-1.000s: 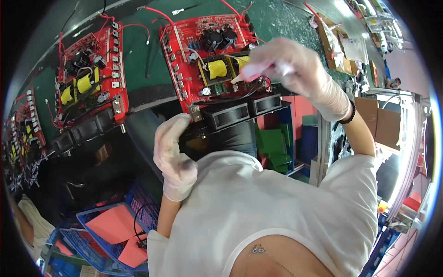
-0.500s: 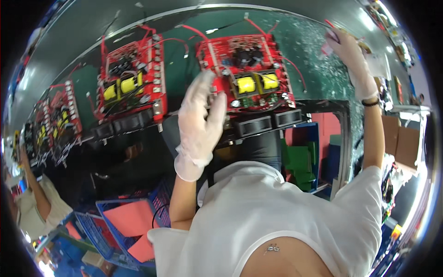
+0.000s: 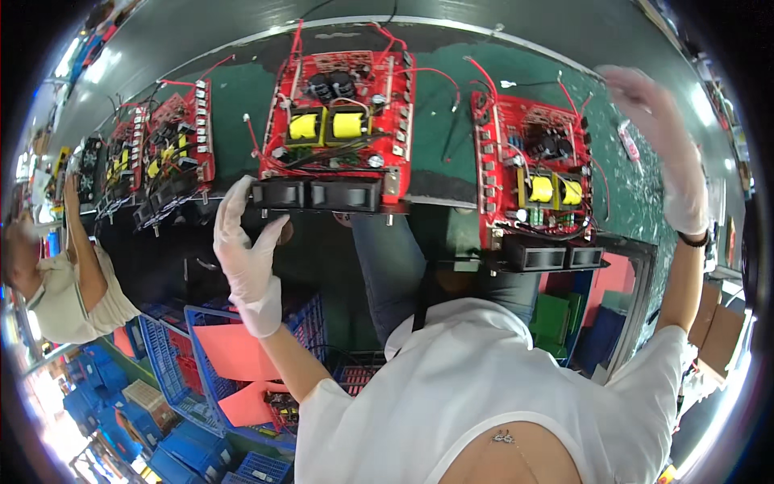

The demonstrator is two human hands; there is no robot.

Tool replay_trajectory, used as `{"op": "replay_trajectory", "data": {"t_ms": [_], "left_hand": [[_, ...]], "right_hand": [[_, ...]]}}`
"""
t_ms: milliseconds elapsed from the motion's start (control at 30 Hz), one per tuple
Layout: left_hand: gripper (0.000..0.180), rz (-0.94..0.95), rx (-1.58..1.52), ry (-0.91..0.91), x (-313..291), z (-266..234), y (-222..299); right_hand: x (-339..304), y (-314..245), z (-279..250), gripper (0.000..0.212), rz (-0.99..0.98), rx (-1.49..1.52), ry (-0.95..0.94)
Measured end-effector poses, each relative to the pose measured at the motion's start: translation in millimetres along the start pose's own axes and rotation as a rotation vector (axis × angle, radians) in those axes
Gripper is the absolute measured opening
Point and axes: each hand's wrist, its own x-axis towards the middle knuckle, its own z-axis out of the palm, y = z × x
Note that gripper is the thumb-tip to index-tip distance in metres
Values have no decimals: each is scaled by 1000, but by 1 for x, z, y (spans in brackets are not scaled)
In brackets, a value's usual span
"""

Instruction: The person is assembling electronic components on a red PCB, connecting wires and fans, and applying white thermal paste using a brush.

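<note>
My left hand (image 3: 251, 262), in a white glove, is open, thumb and fingers apart and nothing between them. It is at the front left corner of a red circuit board (image 3: 393, 89) with black capacitors, yellow-wrapped transformers and two black fans (image 3: 347, 194) along its front edge. Whether the fingertips touch the fan is unclear. My right hand (image 3: 669, 153), also gloved, is raised over the right end of the bench, its fingers smeared by motion. Beside it lies a small white and pink bottle (image 3: 628, 142). A second red circuit board (image 3: 492, 173) sits between my hands.
Further boards (image 3: 173, 153) stand along the green bench (image 3: 443, 173) to the left, where another person (image 3: 81, 282) works. Loose red wires rise from the boards. Below are blue crates (image 3: 211, 355) with pink sheets. A metal-framed opening (image 3: 645, 282) holds green and blue pieces.
The boards appear further right and lower in view. My left hand has moved from the right-hand board to the middle board's left corner. My right hand has come away from the bottle.
</note>
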Motion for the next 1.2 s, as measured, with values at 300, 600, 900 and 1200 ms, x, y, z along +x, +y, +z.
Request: {"op": "replay_trajectory", "data": {"t_ms": [300, 600, 900, 1200], "left_hand": [[54, 73, -59, 45, 10, 15, 1], [52, 187, -42, 96, -37, 51, 38], [63, 104, -148, 195, -54, 70, 32], [49, 47, -426, 244, -42, 50, 41]], "right_hand": [[108, -223, 198, 33, -503, 203, -334], [86, -236, 193, 26, -669, -86, -531], [79, -201, 192, 25, -162, 1041, -639], [68, -177, 131, 24, 41, 821, -484]]}}
